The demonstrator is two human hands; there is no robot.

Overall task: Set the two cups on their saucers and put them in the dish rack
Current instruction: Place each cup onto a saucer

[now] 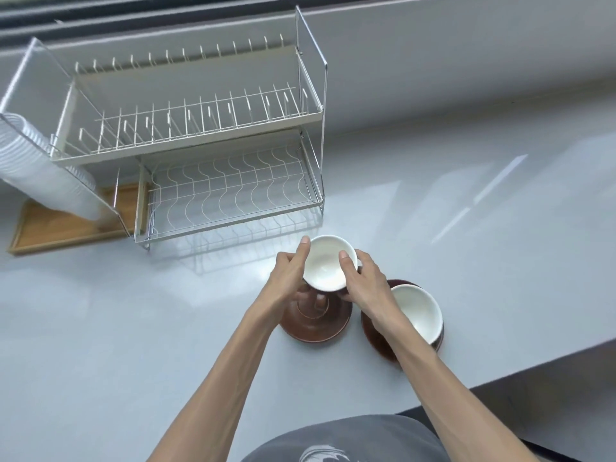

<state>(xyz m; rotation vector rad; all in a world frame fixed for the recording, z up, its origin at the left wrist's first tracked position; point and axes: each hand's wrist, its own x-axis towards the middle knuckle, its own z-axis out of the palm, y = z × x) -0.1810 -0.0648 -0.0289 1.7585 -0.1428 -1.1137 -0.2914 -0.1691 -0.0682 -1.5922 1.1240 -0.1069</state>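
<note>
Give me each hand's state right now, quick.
Left hand: closed on the white cup, held above a saucer.
Right hand: closed on the same cup.

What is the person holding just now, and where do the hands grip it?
Both hands hold one cup by its rim and sides, left hand and right hand on opposite sides, above a brown saucer. The other cup is untouched.
</note>
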